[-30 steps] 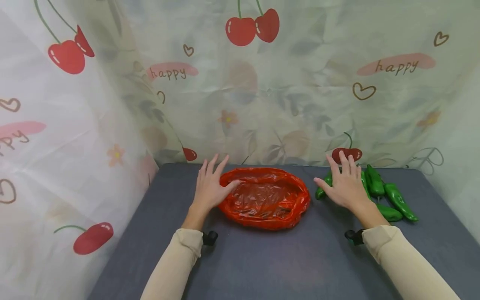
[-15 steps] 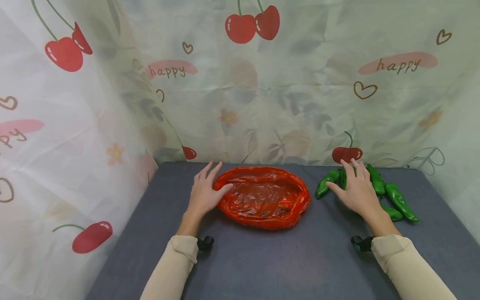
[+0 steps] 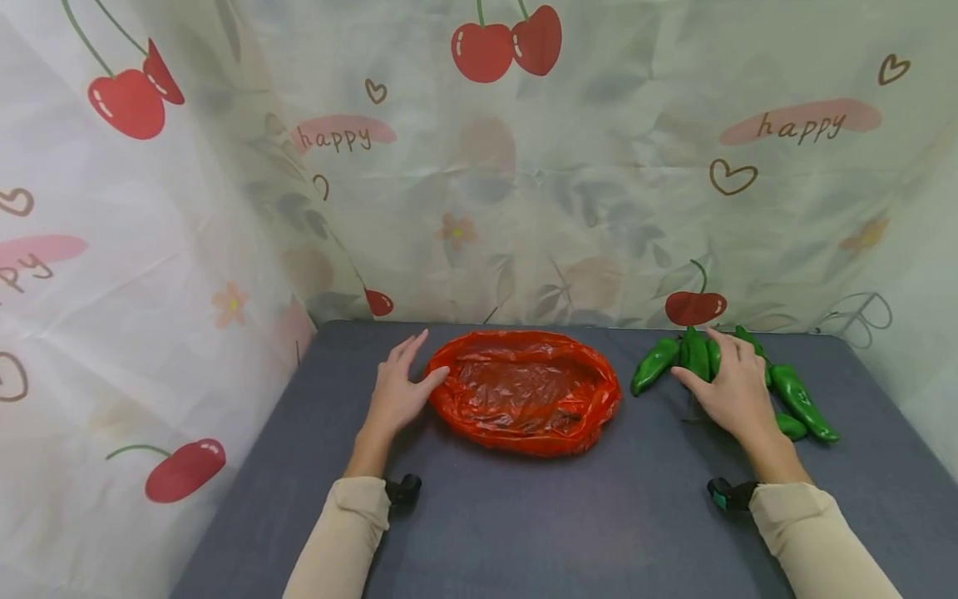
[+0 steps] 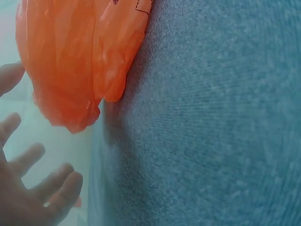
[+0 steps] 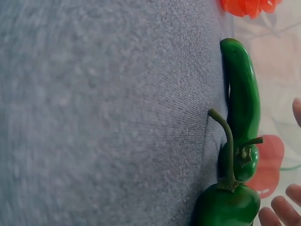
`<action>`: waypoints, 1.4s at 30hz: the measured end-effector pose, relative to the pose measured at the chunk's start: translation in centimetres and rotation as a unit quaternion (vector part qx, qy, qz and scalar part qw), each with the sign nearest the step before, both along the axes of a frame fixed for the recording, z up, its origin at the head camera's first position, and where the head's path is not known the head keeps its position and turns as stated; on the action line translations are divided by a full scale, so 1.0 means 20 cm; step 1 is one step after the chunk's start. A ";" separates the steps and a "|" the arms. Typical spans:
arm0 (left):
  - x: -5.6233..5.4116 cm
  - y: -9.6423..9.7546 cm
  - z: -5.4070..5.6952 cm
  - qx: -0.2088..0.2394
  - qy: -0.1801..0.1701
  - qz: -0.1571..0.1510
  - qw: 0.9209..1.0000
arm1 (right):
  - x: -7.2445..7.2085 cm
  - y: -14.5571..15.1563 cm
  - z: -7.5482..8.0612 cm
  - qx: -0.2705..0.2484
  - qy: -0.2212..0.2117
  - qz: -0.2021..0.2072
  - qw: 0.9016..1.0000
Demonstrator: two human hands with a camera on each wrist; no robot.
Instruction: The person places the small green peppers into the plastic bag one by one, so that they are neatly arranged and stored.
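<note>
A red plastic bag [image 3: 524, 445] stands on the table with its mouth spread wide and its rim rolled down. At its left side is my left hand [image 3: 394, 395], fingers extended, thumb right at the rim; in the left wrist view the fingers [image 4: 56, 183] are spread beside the orange-red bag [image 4: 70, 61]. My right hand [image 3: 737, 391] hovers over a group of green peppers [image 3: 801, 403], fingers apart and holding nothing. It hides part of the group. The right wrist view shows a long green pepper [image 5: 242, 89] and a stemmed one [image 5: 230, 205], with fingertips [image 5: 284, 209] beyond them.
A dark grey cloth-covered table [image 3: 554, 532] lies under everything. Behind it and to the left hangs a pale curtain [image 3: 539, 208] printed with cherries, hearts and "happy". Each wrist wears a small black camera.
My left hand has shifted left and toward me, off the bag's edge. My right hand has moved right and nearer me over the peppers, uncovering those at the left. Bag and peppers stay put.
</note>
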State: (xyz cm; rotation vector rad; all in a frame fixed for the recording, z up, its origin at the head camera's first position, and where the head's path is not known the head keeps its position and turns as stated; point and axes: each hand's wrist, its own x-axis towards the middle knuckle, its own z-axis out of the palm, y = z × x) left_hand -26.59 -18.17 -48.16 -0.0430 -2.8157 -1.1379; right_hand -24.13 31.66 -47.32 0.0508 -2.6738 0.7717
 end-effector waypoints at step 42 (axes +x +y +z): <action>-0.03 -0.05 -0.14 0.187 -0.085 -0.029 0.978 | -0.10 -0.05 -0.07 -0.035 -0.131 -0.106 0.985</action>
